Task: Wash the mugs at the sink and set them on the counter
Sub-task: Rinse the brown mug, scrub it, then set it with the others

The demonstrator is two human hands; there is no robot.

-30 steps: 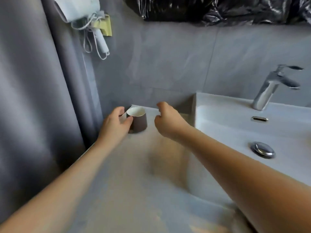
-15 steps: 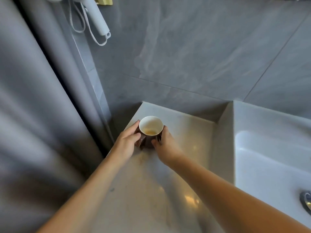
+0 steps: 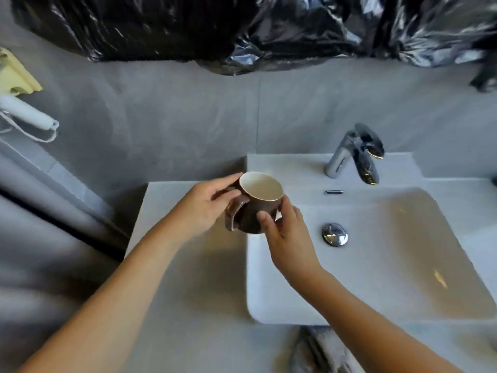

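A brown mug point(image 3: 251, 211) with a white inside is held in the air over the left rim of the white sink point(image 3: 403, 297), tilted with its mouth toward the wall. My left hand point(image 3: 204, 208) grips it on the handle side, fingers reaching the rim. My right hand point(image 3: 285, 232) holds the mug's body from below and the right, thumb across the brown wall. The chrome tap point(image 3: 352, 154) stands at the back of the sink and no water runs from it. The grey counter point(image 3: 188, 292) lies left of the sink.
A chrome drain plug point(image 3: 335, 234) sits in the basin. Black plastic sheeting point(image 3: 242, 28) hangs over the grey wall. A white hair dryer point(image 3: 27, 114) hangs at the far left by a grey curtain point(image 3: 40, 211). A crumpled cloth point(image 3: 320, 351) lies at the counter's front edge.
Both hands lifted the mug off the counter's back left corner and carried it right, to the sink's left rim. The view swung right, bringing tap and basin into sight.
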